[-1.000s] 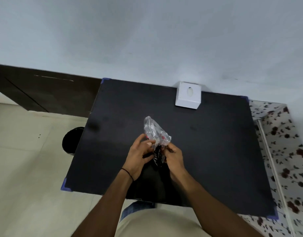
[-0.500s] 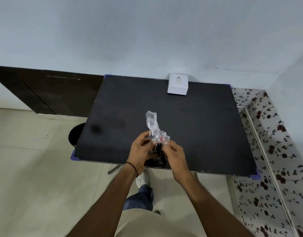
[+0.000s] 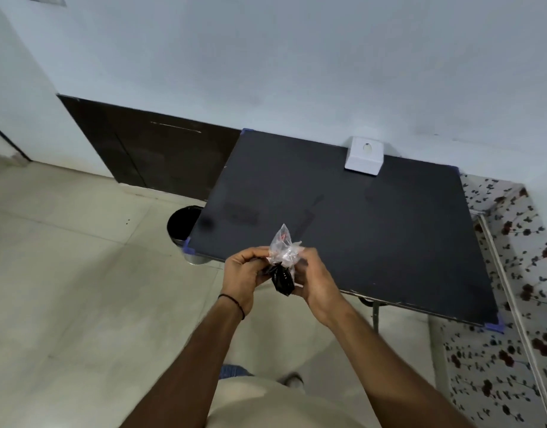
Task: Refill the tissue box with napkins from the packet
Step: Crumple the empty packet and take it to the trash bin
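Observation:
A crumpled packet [image 3: 282, 261] of clear plastic with a black lower part is held between both hands, in the air just off the near left corner of the black table [image 3: 374, 230]. My left hand [image 3: 246, 278] grips its left side and my right hand [image 3: 315, 281] grips its right side. The clear top sticks up above my fingers. The white tissue box [image 3: 363, 156], with an oval hole in its top, stands at the table's far edge against the wall, well away from my hands. No napkins can be made out.
A black round bin [image 3: 183, 222] stands on the tiled floor beside the table's left edge. A dark wooden panel [image 3: 148, 159] runs along the wall at the left. A flower-patterned surface [image 3: 519, 273] borders the table's right side.
I have stepped back and left, so the table and tissue box now lie farther off to the right. Both hands have kept hold of the packet, crumpling it smaller.

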